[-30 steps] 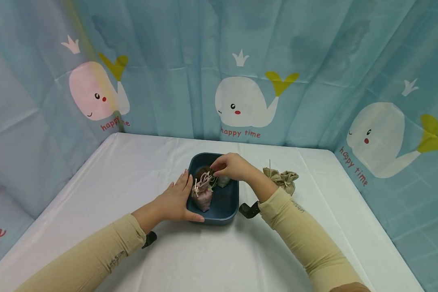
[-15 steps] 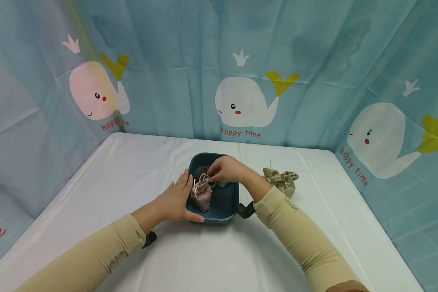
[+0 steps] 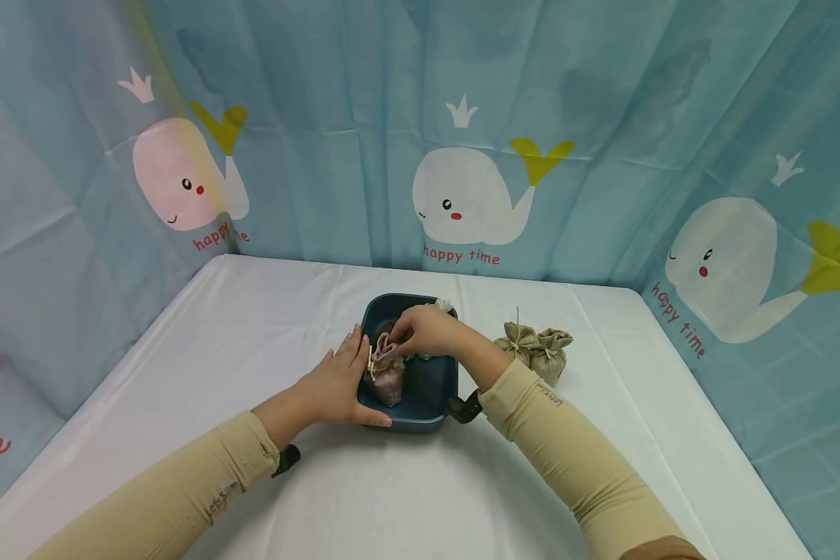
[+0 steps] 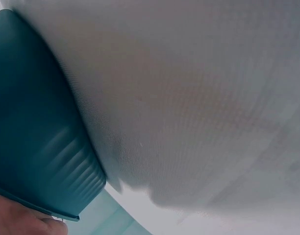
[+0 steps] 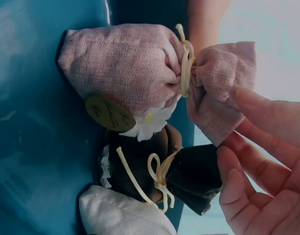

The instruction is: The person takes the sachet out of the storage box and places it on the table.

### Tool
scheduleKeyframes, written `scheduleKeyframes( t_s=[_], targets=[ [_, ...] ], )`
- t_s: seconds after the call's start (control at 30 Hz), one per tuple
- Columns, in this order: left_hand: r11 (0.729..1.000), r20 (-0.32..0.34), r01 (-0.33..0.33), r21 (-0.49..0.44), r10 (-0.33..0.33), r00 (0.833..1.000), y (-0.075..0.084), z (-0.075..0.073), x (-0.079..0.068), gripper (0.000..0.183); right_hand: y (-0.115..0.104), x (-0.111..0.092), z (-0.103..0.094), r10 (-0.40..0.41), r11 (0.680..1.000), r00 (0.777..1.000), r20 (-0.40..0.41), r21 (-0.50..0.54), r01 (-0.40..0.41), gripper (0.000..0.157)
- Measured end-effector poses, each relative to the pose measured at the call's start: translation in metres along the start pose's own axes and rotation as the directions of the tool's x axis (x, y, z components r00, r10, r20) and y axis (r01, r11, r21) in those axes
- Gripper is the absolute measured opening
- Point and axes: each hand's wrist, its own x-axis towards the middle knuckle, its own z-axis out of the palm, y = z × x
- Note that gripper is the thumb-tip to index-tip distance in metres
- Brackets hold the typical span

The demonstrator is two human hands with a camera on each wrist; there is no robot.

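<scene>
A dark blue rectangular bin (image 3: pixel 423 426) stands mid-table with several small drawstring pouches inside. My left hand (image 3: pixel 336 385) lies along its left wall, fingers straight and thumb at the near corner. At the bin's left side is a pink cloth pouch (image 3: pixel 388 386), tied with cream cord and carrying a white flower and round label. My right hand (image 5: pixel 267 166) reaches over the bin and pinches the pink pouch's gathered top. Beside it in the right wrist view lie a black-and-brown pouch (image 5: pixel 140 164) and a whitish pouch (image 5: pixel 120 213).
Two khaki pouches, one behind (image 3: pixel 520 339) and one in front (image 3: pixel 549 358), stand on the white-clothed table (image 3: pixel 364 498) right of the bin. A blue curtain (image 3: pixel 308 171) with whale prints hangs around the table.
My right hand has shifted left and toward me, from the back of the bin to the pink pouch's top. The pouch has moved slightly left. The left hand stays in place.
</scene>
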Motion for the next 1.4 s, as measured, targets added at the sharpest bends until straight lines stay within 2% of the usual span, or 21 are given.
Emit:
scheduleKeyframes(
  t_s=[0.17,0.33,0.8,1.4],
  targets=[
    [1.0,-0.004,-0.007,0.001,0.007,1.0,-0.001,0.0,-0.001,0.136,-0.005,0.001,0.0,0.012,1.0,1.0,0.026,0.019,-0.013,0.01],
    [1.0,-0.001,-0.008,-0.007,0.008,1.0,0.002,-0.003,-0.002,0.136,-0.007,0.001,0.0,0.058,0.998,0.998,0.027,0.033,-0.058,0.006],
    [1.0,-0.01,0.002,0.006,-0.002,1.0,0.0,0.0,0.0,0.136,-0.004,-0.001,-0.007,0.099,0.995,0.994,-0.043,-0.008,-0.099,0.007],
    [1.0,0.008,0.005,-0.001,-0.005,1.0,0.001,-0.002,-0.001,0.136,-0.005,-0.012,-0.021,0.037,0.999,0.993,-0.109,0.0,-0.037,0.008]
  ],
)
